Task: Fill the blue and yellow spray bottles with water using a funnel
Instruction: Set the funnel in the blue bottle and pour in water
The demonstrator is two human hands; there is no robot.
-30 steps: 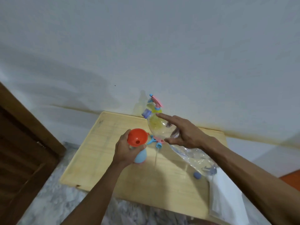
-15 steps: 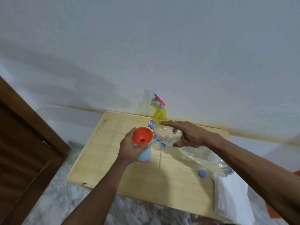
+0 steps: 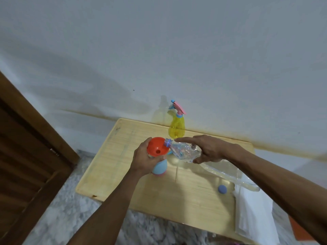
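Note:
The blue spray bottle (image 3: 160, 168) stands on the wooden table (image 3: 123, 174) without its spray head. An orange funnel (image 3: 157, 149) sits in its neck. My left hand (image 3: 144, 159) grips the bottle's neck under the funnel. My right hand (image 3: 208, 149) holds a clear plastic water bottle (image 3: 184, 152), tilted with its blue-ringed mouth at the funnel's right rim. The blue bottle's spray head, with its dip tube (image 3: 176, 171), lies just behind, mostly hidden. The yellow spray bottle (image 3: 177, 129) stands upright at the table's far edge with its pink and blue head on.
A blue bottle cap (image 3: 222, 189) lies on the table at the right. A white cloth or bag (image 3: 254, 214) hangs over the right front corner. The wall is close behind the table. A brown wooden door (image 3: 23, 156) stands left, over a marble floor (image 3: 58, 220).
My right hand has swung the water bottle down and left, bringing its mouth from above the table to the funnel's rim. My left hand has stayed on the blue bottle.

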